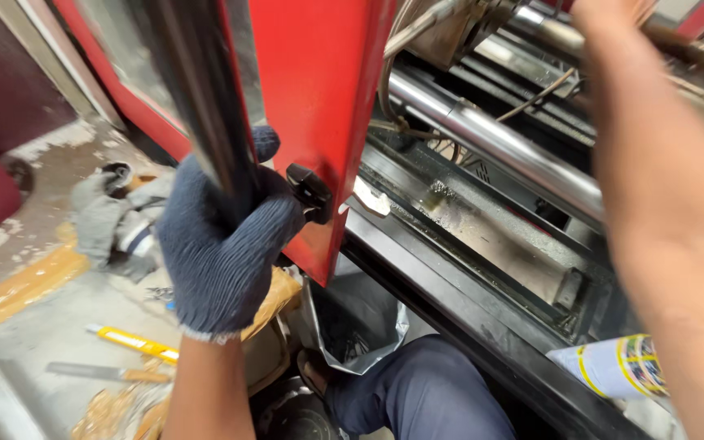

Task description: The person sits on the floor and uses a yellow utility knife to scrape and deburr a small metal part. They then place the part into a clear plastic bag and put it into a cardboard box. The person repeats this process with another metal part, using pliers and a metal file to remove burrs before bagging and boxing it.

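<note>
**Head view: gloved hand on the red guard door**

Head camera looks down at an open machine bay, and I read the step in hand as moving the red door panel (319,98) by its near edge. To do it well I would keep the pull in line with the dark frame rail (205,106) the panel runs beside, keep the fingers clear of the gap between panel and rail, and steer wide of the black knob (310,191) so the glove does not snag on it.

Far right of the door, the machine bed (482,236) lies exposed, greasy, with a polished steel bar (499,147) running across it.

My left hand (222,236), in a dark blue knit glove, is closed in a firm wrap around the rail at the door's near edge, knuckles just beside the knob. My right arm (662,187) reaches far up into the machine; its hand leaves the top of the picture, so I cannot tell whether it is open or grasping anything.

Near the right edge stands a spray can (613,367); on the floor at left lie a grey rag (112,220) and a yellow utility knife (132,342).
</note>
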